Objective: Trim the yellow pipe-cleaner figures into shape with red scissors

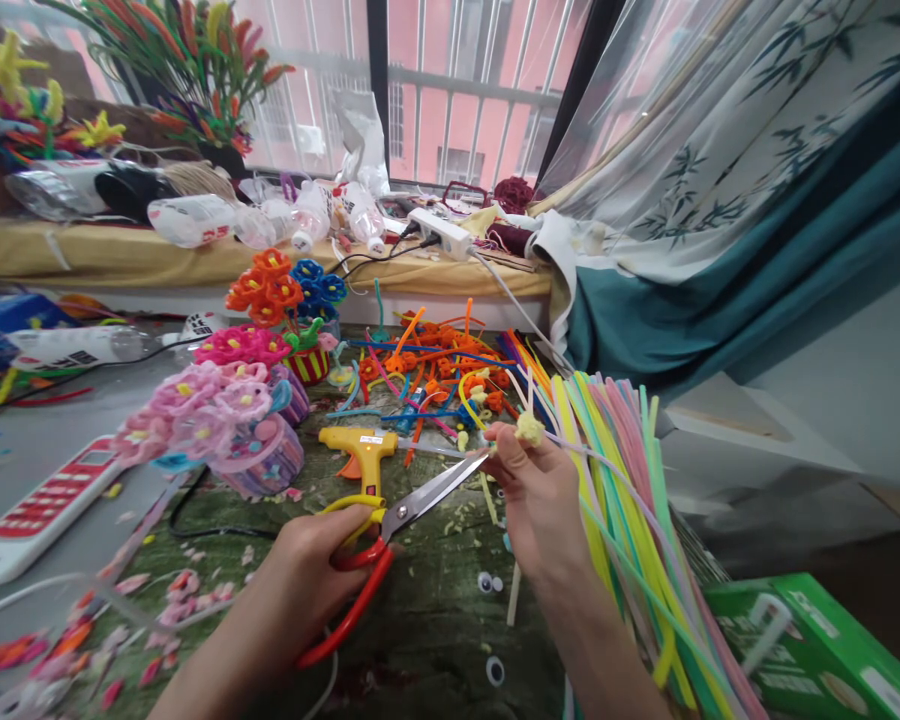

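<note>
My left hand [304, 565] is closed around the handles of scissors [427, 497], one handle yellow and the other red. The blades point right, a little apart, and their tips reach the fingertips of my right hand [544, 500]. Those fingers pinch a small pale yellow fuzzy pipe-cleaner piece [529, 429]; part of it is hidden by the fingers. A yellow hot glue gun [366, 447] lies just behind the scissors. Beside my right forearm spreads a bundle of long pipe cleaners [615, 430] in yellow, green, pink and lilac.
Orange and blue pipe-cleaner pieces [442, 360] are heaped at the back. On the left stand pink fuzzy flowers [210, 410] in a pot and a white-and-red remote-like object [52, 510]. Googly eyes [495, 671] lie in front, and a green box [817, 640] at right.
</note>
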`<state>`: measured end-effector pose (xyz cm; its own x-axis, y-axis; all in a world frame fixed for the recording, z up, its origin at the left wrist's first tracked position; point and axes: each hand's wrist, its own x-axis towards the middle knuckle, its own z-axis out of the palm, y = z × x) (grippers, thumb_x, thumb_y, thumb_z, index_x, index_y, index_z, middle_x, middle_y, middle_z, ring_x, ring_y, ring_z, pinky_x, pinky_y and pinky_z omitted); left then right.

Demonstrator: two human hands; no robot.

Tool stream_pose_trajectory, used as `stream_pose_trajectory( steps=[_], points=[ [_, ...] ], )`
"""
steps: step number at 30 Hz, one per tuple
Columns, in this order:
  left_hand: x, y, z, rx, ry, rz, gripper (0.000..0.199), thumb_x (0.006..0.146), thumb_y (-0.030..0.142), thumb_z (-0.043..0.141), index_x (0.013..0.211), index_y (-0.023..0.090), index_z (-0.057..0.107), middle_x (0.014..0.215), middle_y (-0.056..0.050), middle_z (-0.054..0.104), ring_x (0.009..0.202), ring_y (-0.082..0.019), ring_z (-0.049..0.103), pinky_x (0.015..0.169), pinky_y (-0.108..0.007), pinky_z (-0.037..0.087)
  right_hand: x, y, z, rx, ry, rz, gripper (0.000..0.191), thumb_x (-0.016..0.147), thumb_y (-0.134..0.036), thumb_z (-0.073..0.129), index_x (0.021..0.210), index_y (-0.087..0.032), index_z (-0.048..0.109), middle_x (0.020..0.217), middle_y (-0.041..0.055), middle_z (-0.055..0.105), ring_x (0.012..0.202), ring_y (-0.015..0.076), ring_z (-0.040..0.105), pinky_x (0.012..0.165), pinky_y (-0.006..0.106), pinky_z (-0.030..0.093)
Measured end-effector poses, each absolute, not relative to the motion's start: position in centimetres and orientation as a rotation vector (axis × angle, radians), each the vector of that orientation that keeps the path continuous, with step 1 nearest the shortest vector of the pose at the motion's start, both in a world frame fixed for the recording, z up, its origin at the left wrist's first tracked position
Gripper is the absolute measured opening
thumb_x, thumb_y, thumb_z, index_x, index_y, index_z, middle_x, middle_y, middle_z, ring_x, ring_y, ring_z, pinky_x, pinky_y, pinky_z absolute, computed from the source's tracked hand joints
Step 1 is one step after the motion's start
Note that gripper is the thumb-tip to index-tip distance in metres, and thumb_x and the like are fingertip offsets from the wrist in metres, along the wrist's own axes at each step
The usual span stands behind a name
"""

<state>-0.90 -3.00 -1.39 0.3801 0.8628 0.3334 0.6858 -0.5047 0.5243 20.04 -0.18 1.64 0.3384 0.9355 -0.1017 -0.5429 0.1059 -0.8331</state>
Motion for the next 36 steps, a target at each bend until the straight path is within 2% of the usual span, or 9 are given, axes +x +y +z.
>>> stream_pose_trajectory(
  steps=[14, 23, 26, 31, 36],
  points=[
    [-1.2, -2.9, -1.9, 2.362, 1.351, 0.801, 0.033, 0.085, 0.032, 0.062, 0.057, 0.018, 0.050, 0.050, 0.011, 0.036, 0.046, -0.006, 0.029, 0.043, -0.017, 0.024, 19.9, -0.2, 1.8, -0.879, -0.512, 1.192, 0.030, 0.052, -0.037, 0.094, 0.066, -0.018, 0.075, 0.065, -0.0010, 0.071, 0.056, 0.0111, 0.062, 0.057, 0.024, 0.055],
    [-0.1, -2.9, 0.2, 2.248, 1.431, 0.889, 0.025, 0.076, 0.029, 0.062, 0.057, 0.020, 0.048, 0.049, 0.009, 0.047, 0.043, -0.007, 0.041, 0.043, -0.015, 0.030, 19.9, 0.0, 1.8, -0.894, -0.499, 1.185, 0.034, 0.053, -0.040, 0.093, 0.069, -0.017, 0.072, 0.066, -0.0029, 0.069, 0.058, 0.0135, 0.067, 0.065, 0.029, 0.054],
    [-0.2, -3.0, 0.2, 2.210, 1.499, 0.867, 0.021, 0.074, 0.031, 0.059, 0.058, 0.021, 0.049, 0.051, 0.008, 0.048, 0.044, -0.009, 0.043, 0.043, -0.017, 0.032, 20.0, 0.0, 1.7, -0.904, -0.515, 1.174, 0.035, 0.054, -0.041, 0.092, 0.068, -0.018, 0.070, 0.063, -0.0037, 0.066, 0.056, 0.0115, 0.061, 0.062, 0.027, 0.051],
    [-0.7, -3.3, -0.3, 2.171, 1.642, 0.606, 0.018, 0.074, 0.033, 0.059, 0.064, 0.022, 0.048, 0.059, 0.005, 0.055, 0.052, -0.014, 0.053, 0.051, -0.021, 0.036, 20.1, 0.1, 1.3, -0.899, -0.539, 1.179, 0.037, 0.054, -0.040, 0.092, 0.065, -0.019, 0.064, 0.056, -0.0068, 0.056, 0.050, 0.0076, 0.048, 0.050, 0.022, 0.038],
    [-0.7, -3.6, -0.4, 2.204, 1.728, 0.422, 0.012, 0.073, 0.029, 0.061, 0.080, 0.024, 0.052, 0.077, 0.001, 0.062, 0.063, -0.019, 0.061, 0.057, -0.025, 0.040, 20.2, 0.2, 1.2, -0.887, -0.569, 1.199, 0.040, 0.056, -0.042, 0.091, 0.062, -0.020, 0.058, 0.051, -0.0088, 0.048, 0.046, 0.0064, 0.040, 0.047, 0.022, 0.031]
  ],
)
